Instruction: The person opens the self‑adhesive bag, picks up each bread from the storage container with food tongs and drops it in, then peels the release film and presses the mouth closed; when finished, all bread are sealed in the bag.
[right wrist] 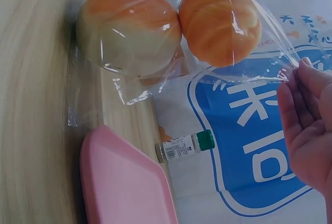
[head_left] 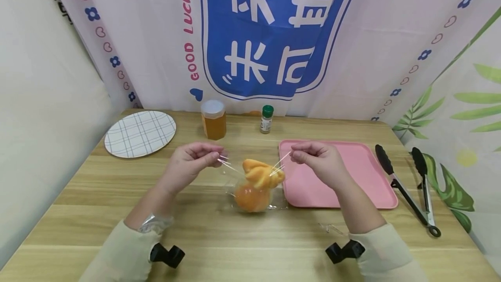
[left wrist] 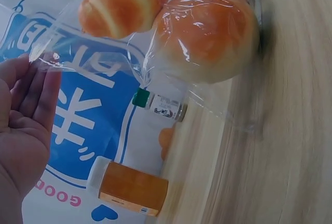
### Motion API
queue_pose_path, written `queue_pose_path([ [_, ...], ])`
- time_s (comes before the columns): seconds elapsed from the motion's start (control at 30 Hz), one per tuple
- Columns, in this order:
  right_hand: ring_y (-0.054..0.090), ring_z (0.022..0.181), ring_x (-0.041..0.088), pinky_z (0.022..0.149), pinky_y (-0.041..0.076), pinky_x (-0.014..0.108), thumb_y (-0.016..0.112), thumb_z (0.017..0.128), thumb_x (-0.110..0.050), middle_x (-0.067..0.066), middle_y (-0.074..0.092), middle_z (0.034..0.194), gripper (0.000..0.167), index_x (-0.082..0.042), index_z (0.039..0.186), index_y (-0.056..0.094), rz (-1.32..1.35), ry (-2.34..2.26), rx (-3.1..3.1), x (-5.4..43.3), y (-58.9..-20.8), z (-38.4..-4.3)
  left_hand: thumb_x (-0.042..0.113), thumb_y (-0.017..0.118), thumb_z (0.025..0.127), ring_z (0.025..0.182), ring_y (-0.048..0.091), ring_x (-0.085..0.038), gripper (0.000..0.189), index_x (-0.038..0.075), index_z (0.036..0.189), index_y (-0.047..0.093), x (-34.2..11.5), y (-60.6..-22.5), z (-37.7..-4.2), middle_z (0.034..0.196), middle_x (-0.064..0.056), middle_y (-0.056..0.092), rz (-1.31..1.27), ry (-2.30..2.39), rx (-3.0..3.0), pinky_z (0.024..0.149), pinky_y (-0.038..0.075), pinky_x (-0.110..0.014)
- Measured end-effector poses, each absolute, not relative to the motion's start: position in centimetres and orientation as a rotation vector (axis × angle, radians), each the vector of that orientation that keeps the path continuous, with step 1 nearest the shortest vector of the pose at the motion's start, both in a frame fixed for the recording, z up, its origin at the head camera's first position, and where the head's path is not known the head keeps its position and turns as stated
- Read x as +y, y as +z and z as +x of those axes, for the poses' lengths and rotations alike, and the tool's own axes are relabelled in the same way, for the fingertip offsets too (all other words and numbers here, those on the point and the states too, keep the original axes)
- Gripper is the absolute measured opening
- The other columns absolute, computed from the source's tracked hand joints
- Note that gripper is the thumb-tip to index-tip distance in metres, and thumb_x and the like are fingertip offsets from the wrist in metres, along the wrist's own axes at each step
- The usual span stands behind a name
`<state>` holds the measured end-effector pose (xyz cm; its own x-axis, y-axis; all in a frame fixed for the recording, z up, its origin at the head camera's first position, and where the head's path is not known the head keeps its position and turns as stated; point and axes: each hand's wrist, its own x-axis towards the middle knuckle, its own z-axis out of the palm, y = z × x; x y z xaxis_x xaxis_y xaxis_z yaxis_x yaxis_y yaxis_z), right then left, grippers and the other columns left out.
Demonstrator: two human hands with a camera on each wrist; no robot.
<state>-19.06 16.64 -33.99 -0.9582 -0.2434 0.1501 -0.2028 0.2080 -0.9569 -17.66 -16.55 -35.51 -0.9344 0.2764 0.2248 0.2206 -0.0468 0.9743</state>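
Note:
A clear plastic bag (right wrist: 127, 94) hangs between my two hands above the table's middle. Inside it are a round bun (head_left: 252, 198) and, on top of that, a twisted bread roll (head_left: 263, 175). My left hand (head_left: 195, 160) pinches one upper corner of the bag between thumb and fingers, while my right hand (head_left: 318, 160) pinches the opposite corner. The plastic is pulled taut between them. In the left wrist view the round bun (left wrist: 207, 35) and the roll (left wrist: 124, 6) show side by side through the film.
A pink tray (head_left: 313, 190) lies right of the bag, with black-tipped tongs (head_left: 409, 199) beyond it. At the back stand an amber jar (head_left: 214, 121) and a green-capped spice bottle (head_left: 266, 120). A checked oval plate (head_left: 141, 134) sits far left. Plastic scraps (head_left: 332, 229) lie near the right forearm.

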Motion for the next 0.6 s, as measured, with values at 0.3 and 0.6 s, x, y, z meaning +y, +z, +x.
queue_pose_path([
  [0.3, 0.069, 0.085, 0.000, 0.080, 0.060, 0.020, 0.059, 0.090, 0.006, -0.016, 0.073, 0.090, 0.015, 0.004, 0.102, 0.070, -0.614, -1.880, 2.351, 17.33, -33.91, -19.39, -0.007, 0.054, 0.093, 0.086, 0.073, -0.007, 0.026, 0.008, 0.104, 0.072, -16.92, -35.52, -17.63, 0.097, 0.010, 0.076, 0.622, 2.184, 2.093, 0.078, 0.062, -0.026],
  [0.6, 0.067, 0.087, -0.001, 0.080, 0.058, 0.017, 0.056, 0.088, 0.011, -0.018, 0.071, 0.090, 0.025, -0.007, 0.084, 0.073, -0.708, -1.865, 2.411, 17.52, -33.83, -19.40, -0.009, 0.049, 0.091, 0.084, 0.071, -0.006, 0.038, 0.022, 0.087, 0.072, -16.73, -35.56, -17.68, 0.095, 0.008, 0.076, 0.583, 2.178, 2.168, 0.079, 0.062, -0.025],
])
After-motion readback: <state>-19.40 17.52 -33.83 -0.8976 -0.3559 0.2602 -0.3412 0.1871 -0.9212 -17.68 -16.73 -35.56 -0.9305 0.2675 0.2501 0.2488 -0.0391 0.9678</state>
